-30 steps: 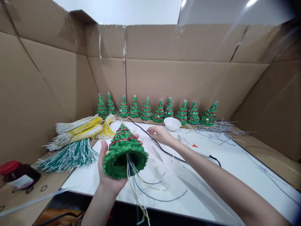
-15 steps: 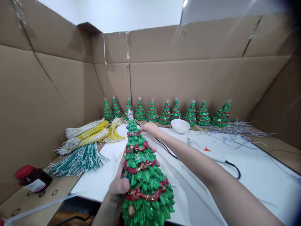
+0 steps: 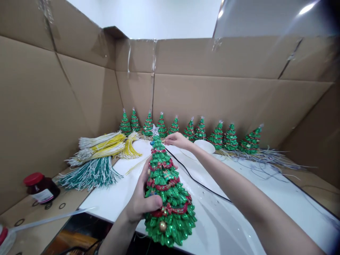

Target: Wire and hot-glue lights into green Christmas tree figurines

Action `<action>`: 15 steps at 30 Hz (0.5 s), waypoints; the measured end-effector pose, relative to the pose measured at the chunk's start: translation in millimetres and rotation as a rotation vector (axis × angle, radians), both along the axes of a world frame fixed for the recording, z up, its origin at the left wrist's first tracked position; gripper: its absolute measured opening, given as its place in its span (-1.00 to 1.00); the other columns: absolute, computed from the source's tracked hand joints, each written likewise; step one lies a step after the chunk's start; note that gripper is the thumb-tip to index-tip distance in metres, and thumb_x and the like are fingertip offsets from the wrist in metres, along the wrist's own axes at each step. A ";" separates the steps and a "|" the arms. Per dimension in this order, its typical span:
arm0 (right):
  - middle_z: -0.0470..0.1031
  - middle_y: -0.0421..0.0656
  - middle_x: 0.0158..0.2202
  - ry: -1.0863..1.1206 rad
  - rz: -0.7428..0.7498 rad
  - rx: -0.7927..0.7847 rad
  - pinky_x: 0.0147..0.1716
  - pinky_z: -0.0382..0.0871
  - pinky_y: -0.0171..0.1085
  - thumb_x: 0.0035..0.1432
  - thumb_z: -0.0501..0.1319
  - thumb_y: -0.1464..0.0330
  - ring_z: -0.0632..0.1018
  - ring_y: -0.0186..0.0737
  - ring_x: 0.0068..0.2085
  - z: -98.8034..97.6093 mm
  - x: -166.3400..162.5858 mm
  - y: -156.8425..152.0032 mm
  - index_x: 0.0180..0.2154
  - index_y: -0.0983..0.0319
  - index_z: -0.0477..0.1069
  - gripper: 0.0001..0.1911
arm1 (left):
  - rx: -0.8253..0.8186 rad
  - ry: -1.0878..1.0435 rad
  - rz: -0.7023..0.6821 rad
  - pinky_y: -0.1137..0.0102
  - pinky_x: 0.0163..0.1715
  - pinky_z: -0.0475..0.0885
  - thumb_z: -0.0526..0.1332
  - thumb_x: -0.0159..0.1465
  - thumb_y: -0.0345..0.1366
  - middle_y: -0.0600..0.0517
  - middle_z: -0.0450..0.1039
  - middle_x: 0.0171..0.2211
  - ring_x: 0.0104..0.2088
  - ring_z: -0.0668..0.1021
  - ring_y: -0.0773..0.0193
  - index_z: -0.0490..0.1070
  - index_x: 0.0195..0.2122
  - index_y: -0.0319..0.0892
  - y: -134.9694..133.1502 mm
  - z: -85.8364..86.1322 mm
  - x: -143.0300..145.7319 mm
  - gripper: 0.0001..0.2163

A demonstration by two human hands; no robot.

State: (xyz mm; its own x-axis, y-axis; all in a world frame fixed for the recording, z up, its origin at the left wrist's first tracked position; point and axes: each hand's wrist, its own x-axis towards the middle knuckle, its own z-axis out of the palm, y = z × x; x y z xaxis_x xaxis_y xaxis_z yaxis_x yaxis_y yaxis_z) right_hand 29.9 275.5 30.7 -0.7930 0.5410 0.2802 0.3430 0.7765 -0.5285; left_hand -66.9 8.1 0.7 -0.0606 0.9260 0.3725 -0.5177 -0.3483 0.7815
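My left hand (image 3: 145,200) is wrapped round a glittery green Christmas tree figurine (image 3: 170,191), its thumb pressed across the lower branches. The tree has red garlands, small ornaments and a clear star (image 3: 155,130) at its tip, which leans slightly left and away from me. Just right of the treetop, my right hand (image 3: 177,140) is closed in a pinch, with a small gap between it and the branches. Whatever sits between those fingertips is too small to make out. A black cord (image 3: 196,179) runs over the white table from near the treetop and passes under my right forearm.
Several similar trees (image 3: 217,135) line the cardboard wall (image 3: 212,95). A white bowl (image 3: 205,146) stands before them. Yellow-white (image 3: 108,148) and green-white wire bundles (image 3: 90,175) lie left, with a red-lidded jar (image 3: 41,188). Loose pale wires (image 3: 268,159) spread at right.
My left hand has tilted and turned the tree, so its star now faces me. My right hand has drawn slightly away from the treetop to the right. The camera view has shifted.
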 end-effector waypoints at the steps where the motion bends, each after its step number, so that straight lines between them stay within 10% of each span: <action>1: 0.67 -0.04 -0.28 0.067 -0.001 -0.060 -0.24 0.46 -0.24 0.25 0.14 0.25 0.63 -0.16 -0.24 4.0 4.8 -1.4 -0.20 0.28 0.62 -0.68 | -0.010 0.018 0.059 0.07 0.13 0.44 0.50 -0.05 -0.07 -0.14 0.43 0.17 0.13 0.51 -0.15 0.15 0.32 -0.03 0.1 0.2 -0.4 -0.09; 7: 0.66 -0.04 -0.15 0.347 -0.044 -0.309 -0.15 0.52 -0.18 0.12 0.28 0.10 0.65 -0.16 -0.16 34.0 50.1 -13.8 -0.18 0.18 0.61 -0.65 | -0.095 0.123 0.281 0.14 0.18 0.40 0.54 -0.11 -0.13 -0.16 0.36 0.24 0.19 0.46 -0.14 0.10 0.36 -0.10 -1.2 8.1 2.3 0.01; 15: 0.64 -0.18 -0.34 0.761 -0.165 -0.563 -0.23 0.53 -0.27 -0.21 0.53 0.16 0.62 -0.26 -0.29 59.5 109.8 -57.0 -0.40 0.15 0.60 -0.69 | -0.010 0.172 0.198 0.08 0.11 0.47 0.51 -0.05 -0.18 -0.19 0.40 0.19 0.10 0.54 -0.13 0.05 0.37 -0.09 2.3 -3.2 -3.8 -0.02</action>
